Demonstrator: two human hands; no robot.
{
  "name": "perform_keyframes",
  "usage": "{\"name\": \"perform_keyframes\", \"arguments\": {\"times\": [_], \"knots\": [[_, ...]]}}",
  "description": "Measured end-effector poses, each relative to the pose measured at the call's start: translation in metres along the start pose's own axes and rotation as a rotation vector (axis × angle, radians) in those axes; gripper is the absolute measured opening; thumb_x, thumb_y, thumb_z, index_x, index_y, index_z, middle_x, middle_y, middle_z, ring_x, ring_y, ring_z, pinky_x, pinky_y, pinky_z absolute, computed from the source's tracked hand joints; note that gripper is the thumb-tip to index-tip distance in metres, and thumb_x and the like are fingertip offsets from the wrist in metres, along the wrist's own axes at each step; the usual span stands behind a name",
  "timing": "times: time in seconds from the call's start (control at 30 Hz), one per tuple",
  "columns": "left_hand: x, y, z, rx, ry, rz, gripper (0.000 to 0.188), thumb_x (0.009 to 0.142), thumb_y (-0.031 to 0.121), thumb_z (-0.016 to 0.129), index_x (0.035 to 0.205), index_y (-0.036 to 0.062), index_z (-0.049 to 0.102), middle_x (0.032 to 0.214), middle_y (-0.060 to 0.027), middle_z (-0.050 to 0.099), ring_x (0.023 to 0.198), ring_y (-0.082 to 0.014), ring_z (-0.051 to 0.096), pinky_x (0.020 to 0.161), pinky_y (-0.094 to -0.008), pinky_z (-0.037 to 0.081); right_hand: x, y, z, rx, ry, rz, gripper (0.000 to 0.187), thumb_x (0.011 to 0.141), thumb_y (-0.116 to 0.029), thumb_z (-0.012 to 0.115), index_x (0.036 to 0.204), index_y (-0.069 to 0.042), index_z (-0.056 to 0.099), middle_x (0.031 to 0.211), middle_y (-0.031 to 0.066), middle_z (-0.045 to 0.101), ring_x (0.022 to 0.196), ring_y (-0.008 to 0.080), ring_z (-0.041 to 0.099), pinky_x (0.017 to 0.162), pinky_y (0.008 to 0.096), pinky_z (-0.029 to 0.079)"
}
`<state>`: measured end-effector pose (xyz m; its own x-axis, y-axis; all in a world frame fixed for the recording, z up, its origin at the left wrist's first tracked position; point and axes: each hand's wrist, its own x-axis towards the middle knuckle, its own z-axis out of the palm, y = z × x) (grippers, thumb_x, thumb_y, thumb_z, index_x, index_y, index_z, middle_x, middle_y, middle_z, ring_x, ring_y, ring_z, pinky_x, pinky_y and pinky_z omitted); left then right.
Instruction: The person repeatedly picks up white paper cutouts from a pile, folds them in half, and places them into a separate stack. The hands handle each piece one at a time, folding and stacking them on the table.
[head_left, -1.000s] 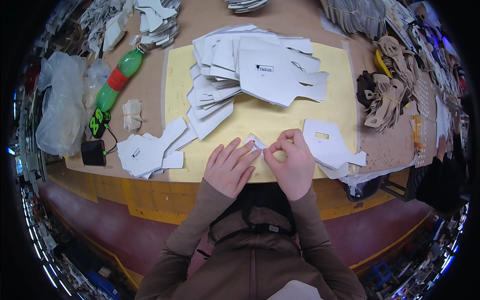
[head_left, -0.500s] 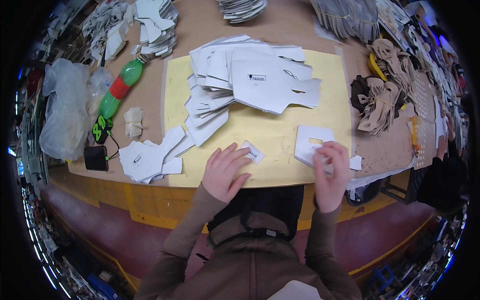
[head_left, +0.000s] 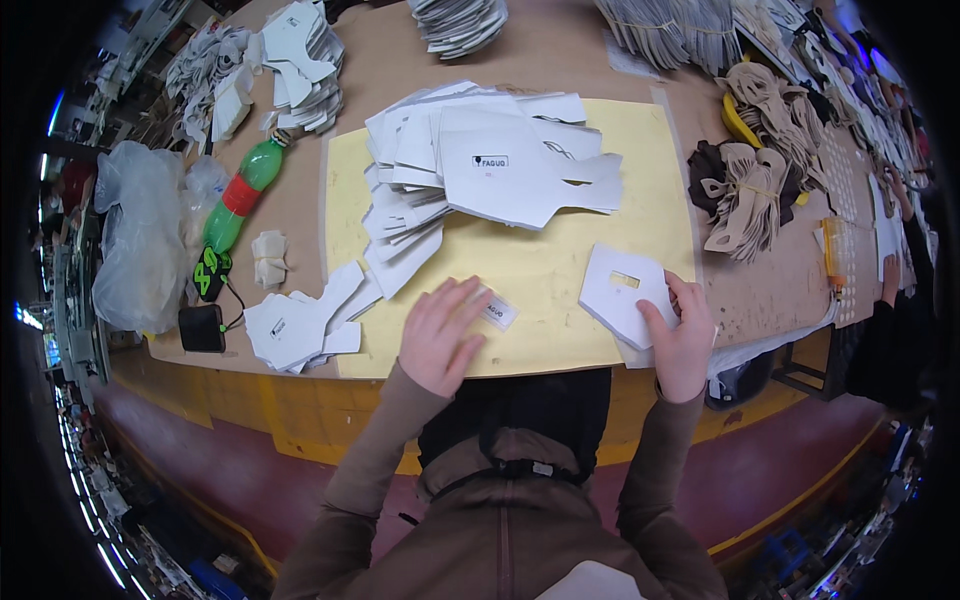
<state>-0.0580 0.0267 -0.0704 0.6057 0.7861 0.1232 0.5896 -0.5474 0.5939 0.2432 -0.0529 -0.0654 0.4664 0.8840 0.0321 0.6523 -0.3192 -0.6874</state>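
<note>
On the yellow sheet (head_left: 540, 340), my left hand (head_left: 437, 335) lies with its fingers stretched out. Its fingertips are at the left edge of a small white printed label (head_left: 499, 311), and I cannot tell whether they press on it. My right hand (head_left: 683, 340) grips the right side of a white angular template (head_left: 610, 293) with a rectangular slot. The thumb rests on top, while the other fingers curl round the edge. Beyond both hands, a fanned pile of white cut pieces (head_left: 500, 165) covers the middle of the sheet. More white pieces (head_left: 290, 330) lie left of my left hand.
Along the left stand a green bottle (head_left: 258, 165), a plastic bag (head_left: 140, 240) and a black device (head_left: 202, 328) with a cord. Tan bundled pieces (head_left: 750, 195) lie at the right. Stacked pieces (head_left: 457, 25) sit at the back. Another person's hand (head_left: 889, 280) shows far right.
My right hand has gone from hovering over the template's lower right to gripping its right side. The template has turned slightly. My left hand stays by the label.
</note>
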Motion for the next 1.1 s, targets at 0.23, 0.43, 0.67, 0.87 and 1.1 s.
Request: {"name": "perform_keyframes", "arguments": {"times": [0.23, 0.43, 0.67, 0.87, 1.1], "knots": [[0.008, 0.007, 0.008, 0.027, 0.012, -0.089, 0.034, 0.085, 0.015, 0.074, 0.119, 0.0099, 0.070, 0.108, -0.0083, 0.062, 0.102, -0.0304, 0.058, 0.090, -0.0427, 0.045, -0.010, 0.005, -0.009, 0.302, 0.133, -0.030, 0.013, 0.091, -0.002, 0.066, 0.104, -0.001, 0.061, 0.100, 0.0072, 0.066, 0.084, 0.0152, 0.058, 0.074, 0.0275, 0.046], [-0.001, 0.028, 0.020, -0.036, 0.084, -0.134, 0.039, 0.086, 0.014, 0.073, 0.124, 0.0092, 0.068, 0.117, -0.0104, 0.062, 0.109, -0.0319, 0.058, 0.095, -0.0421, 0.046, -0.032, 0.006, -0.027, 0.644, 0.157, 0.102, 0.011, 0.097, -0.001, 0.063, 0.107, 0.000, 0.059, 0.096, 0.0022, 0.067, 0.081, 0.0045, 0.055, 0.074, 0.0193, 0.043], [-0.007, 0.026, 0.026, 0.155, 0.019, 0.039, 0.050, 0.091, 0.020, 0.068, 0.140, 0.0112, 0.058, 0.148, -0.0153, 0.050, 0.134, -0.0389, 0.047, 0.108, -0.0485, 0.040, -0.027, -0.011, -0.020, 0.866, -0.013, 0.144, 0.017, 0.097, 0.000, 0.063, 0.112, 0.003, 0.056, 0.097, 0.0042, 0.067, 0.085, 0.0046, 0.059, 0.077, 0.0184, 0.045], [-0.016, 0.048, 0.029, 0.231, 0.015, -0.101, 0.052, 0.089, 0.021, 0.069, 0.140, 0.0127, 0.059, 0.148, -0.0134, 0.049, 0.135, -0.0388, 0.046, 0.108, -0.0465, 0.039, -0.022, -0.043, -0.008, 0.839, -0.208, 0.187, 0.016, 0.097, -0.001, 0.064, 0.111, 0.003, 0.058, 0.097, 0.0040, 0.067, 0.086, 0.0049, 0.060, 0.077, 0.0189, 0.046], [-0.009, 0.023, -0.004, -1.052, 0.101, -0.404, 0.048, 0.095, 0.007, 0.065, 0.140, -0.0019, 0.050, 0.127, -0.0157, 0.061, 0.115, -0.0202, 0.061, 0.099, -0.0336, 0.048, -0.022, -0.069, 0.016, 0.749, -0.409, 0.128, 0.016, 0.096, -0.004, 0.066, 0.111, 0.003, 0.061, 0.093, 0.0036, 0.070, 0.080, 0.0042, 0.058, 0.071, 0.0201, 0.047]]}}
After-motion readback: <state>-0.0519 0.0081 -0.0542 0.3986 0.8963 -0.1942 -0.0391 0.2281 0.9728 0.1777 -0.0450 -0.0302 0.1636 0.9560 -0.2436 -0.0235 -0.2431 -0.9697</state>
